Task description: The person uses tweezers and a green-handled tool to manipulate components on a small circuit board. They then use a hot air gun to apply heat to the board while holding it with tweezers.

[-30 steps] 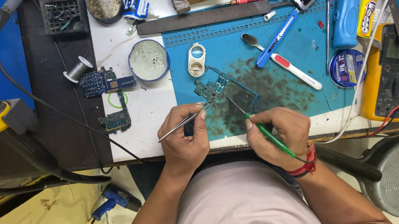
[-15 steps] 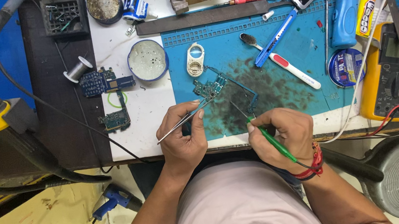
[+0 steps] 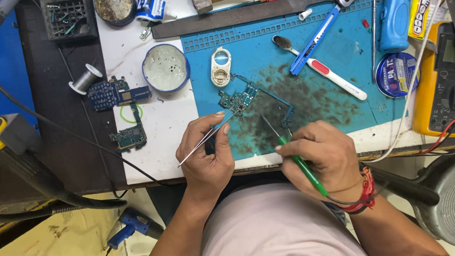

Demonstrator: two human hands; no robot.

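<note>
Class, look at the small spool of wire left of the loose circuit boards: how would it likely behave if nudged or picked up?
The spool lies on its side on the dark bench top, so a nudge would probably roll it. It looks small beside the circuit boards, so likely light. Its round flanges may slip from a pinch.

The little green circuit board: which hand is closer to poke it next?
Probably the left hand: its tweezers already reach the circuit board. The right hand holds a green-handled tool, its tip just short of the board.
</note>
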